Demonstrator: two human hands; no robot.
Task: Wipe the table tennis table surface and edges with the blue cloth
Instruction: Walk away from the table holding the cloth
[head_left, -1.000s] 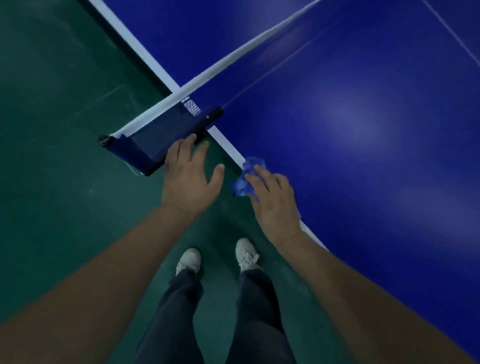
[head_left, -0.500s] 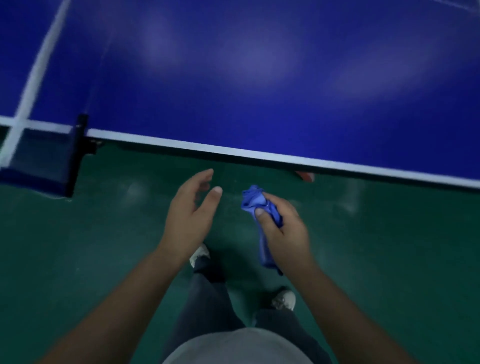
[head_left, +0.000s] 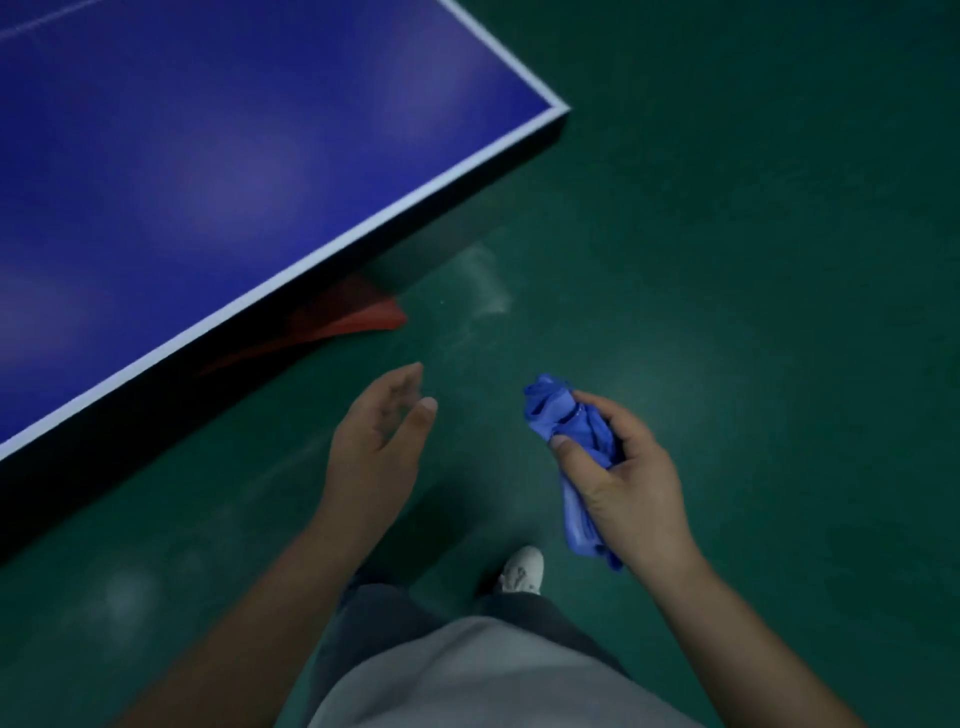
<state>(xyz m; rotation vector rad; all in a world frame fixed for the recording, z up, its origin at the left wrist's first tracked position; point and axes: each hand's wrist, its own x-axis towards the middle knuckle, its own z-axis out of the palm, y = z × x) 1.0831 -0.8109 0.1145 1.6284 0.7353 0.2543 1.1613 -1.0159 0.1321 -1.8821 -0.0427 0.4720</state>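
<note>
At left, blue white-edged table tennis table (head_left: 208, 156), no hand on it. Empty left hand (head_left: 376, 441): fingers relaxed, apart. Then crumpled blue cloth (head_left: 566, 421), off table, over green floor (head_left: 779, 260); right hand (head_left: 628, 488) fingers clamped round it. Suggest: spread cloth flat, long strokes along edge to corner.

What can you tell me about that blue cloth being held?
The blue cloth is a soft, thin-looking fabric, crumpled into a long bunch. The right hand holds it round the middle; a wad sticks out above and a tail hangs below. It is over the green floor, apart from the table tennis table.
</note>
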